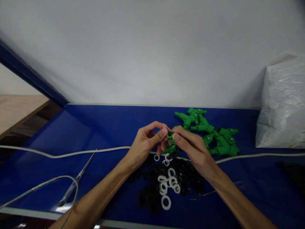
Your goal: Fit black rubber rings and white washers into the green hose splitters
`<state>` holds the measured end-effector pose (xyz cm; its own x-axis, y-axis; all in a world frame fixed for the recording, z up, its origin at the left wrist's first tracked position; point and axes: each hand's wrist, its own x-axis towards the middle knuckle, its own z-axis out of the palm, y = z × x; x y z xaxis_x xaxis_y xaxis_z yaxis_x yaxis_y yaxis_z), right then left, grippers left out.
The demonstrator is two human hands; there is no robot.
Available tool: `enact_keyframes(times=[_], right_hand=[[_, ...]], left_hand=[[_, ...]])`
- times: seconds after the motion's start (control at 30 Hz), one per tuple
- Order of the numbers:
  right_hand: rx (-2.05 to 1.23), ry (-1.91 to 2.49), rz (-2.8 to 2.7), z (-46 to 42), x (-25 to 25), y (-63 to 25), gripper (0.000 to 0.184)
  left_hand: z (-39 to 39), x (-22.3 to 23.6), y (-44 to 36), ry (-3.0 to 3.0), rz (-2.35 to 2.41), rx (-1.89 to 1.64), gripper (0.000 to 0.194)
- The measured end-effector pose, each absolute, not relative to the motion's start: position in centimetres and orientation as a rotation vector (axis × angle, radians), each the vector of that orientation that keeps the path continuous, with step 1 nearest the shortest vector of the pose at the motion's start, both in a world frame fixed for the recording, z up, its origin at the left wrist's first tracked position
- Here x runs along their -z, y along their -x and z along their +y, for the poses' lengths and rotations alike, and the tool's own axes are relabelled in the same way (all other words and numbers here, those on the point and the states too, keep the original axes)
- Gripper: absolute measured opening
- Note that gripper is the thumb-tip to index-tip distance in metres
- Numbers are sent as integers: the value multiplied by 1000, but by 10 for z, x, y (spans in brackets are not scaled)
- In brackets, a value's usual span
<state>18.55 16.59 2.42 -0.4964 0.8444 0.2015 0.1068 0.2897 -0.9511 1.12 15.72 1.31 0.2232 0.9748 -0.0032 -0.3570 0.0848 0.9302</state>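
Observation:
Both of my hands meet over the middle of the blue table, around a small green plastic hose fitting (170, 136) with its round opening facing me. My right hand (192, 144) is closed on the fitting, thumb along its near side. At the opening's left edge, the thumb and index finger of my left hand (149, 140) are pinched together, its other fingers curled beside the fitting; any small piece between those fingertips is hidden. Just below lie white plastic rings (166, 202) and a dark heap of black rings and small parts (183, 173).
Several green Y-shaped fittings (222, 141) are piled behind my right hand. A white cable (71, 153) crosses the table, passing behind my hands. At left lies a clear-handled screwdriver (73, 187) beside a looped cord (35, 188). A wrapped white bag (283, 105) stands at right.

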Motion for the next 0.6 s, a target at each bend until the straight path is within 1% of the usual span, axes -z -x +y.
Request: enact_keyframes(times=[0.13, 0.3, 0.43, 0.6], right_hand=[[-1174, 846, -1857, 166, -26, -188, 35], [-1100, 846, -1882, 166, -25, -187, 34], [-1069, 860, -1881, 167, -24, -187, 34], [-1050, 808, -1913, 167, -24, -185, 27]], left_hand=[[157, -14, -13, -940, 804, -1147, 31], [157, -10, -15, -842, 755, -1155, 24], [156, -10, -18, -788, 731, -1179, 22], [155, -10, -20, -744, 754, -1190, 22]])
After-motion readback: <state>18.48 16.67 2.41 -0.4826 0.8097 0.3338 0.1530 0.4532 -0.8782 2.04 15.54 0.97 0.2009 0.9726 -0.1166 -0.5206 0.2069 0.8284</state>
